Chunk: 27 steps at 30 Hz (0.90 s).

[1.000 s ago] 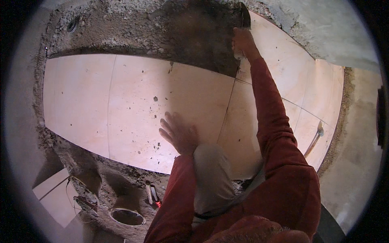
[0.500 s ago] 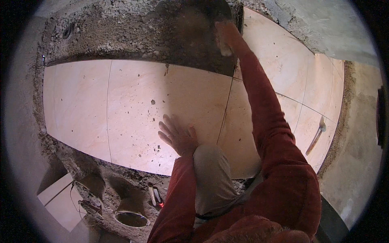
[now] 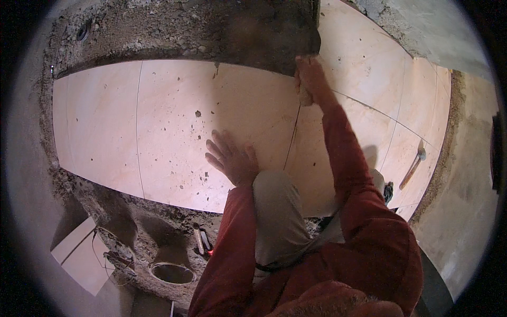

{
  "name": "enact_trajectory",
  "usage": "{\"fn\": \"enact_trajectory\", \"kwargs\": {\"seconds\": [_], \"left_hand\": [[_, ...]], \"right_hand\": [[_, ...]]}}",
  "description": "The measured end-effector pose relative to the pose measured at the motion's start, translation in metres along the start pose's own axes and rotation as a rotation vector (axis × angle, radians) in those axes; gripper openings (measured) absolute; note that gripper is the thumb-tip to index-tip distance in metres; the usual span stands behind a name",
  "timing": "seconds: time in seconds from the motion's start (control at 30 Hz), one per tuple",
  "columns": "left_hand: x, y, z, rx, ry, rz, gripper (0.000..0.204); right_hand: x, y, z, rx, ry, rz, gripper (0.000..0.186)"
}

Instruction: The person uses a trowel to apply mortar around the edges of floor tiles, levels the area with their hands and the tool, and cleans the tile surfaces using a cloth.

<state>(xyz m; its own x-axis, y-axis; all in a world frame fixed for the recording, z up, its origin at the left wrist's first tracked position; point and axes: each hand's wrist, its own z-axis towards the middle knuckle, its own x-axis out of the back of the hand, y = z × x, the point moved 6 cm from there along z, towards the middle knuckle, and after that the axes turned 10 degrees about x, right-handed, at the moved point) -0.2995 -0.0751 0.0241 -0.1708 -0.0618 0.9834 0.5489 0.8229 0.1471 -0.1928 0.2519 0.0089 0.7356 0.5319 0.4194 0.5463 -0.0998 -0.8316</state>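
Note:
My left hand lies flat with fingers spread on a large beige floor tile, beside my bent knee. My right hand is closed around a hand tool with a pale handle, the butt of which points back toward me. The tool's working end is lost in shadow, so its kind is unclear. This hand is over the tile's far edge, near the joint between tiles. Beyond that edge lies a rough grey-brown bed of loose material, dark in shadow on its right side.
A hammer with a wooden handle rests on the tiles at right. Behind me at left stand a bucket, a tile piece and small hand tools. A round pipe opening shows at far left. Concrete walls border the floor.
My right hand has drawn back toward me with the tool, from over the rough bed to the tile's edge. My left hand stays on the tile. The view has shifted slightly.

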Motion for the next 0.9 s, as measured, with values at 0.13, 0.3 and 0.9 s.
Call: {"fn": "enact_trajectory", "kwargs": {"seconds": [0.13,0.3,0.9], "left_hand": [[0.002,0.004,-0.001,0.025,-0.015,0.048,0.078],[0.006,0.010,-0.004,-0.013,0.039,0.071,0.079],[0.008,0.004,-0.002,0.036,0.038,-0.044,0.077]], "right_hand": [[-0.024,-0.006,-0.018,0.293,0.148,0.048,0.039],[-0.014,-0.007,-0.023,0.037,-0.039,0.435,0.037],[0.183,-0.049,-0.031,0.067,-0.350,-0.688,0.029]]}}
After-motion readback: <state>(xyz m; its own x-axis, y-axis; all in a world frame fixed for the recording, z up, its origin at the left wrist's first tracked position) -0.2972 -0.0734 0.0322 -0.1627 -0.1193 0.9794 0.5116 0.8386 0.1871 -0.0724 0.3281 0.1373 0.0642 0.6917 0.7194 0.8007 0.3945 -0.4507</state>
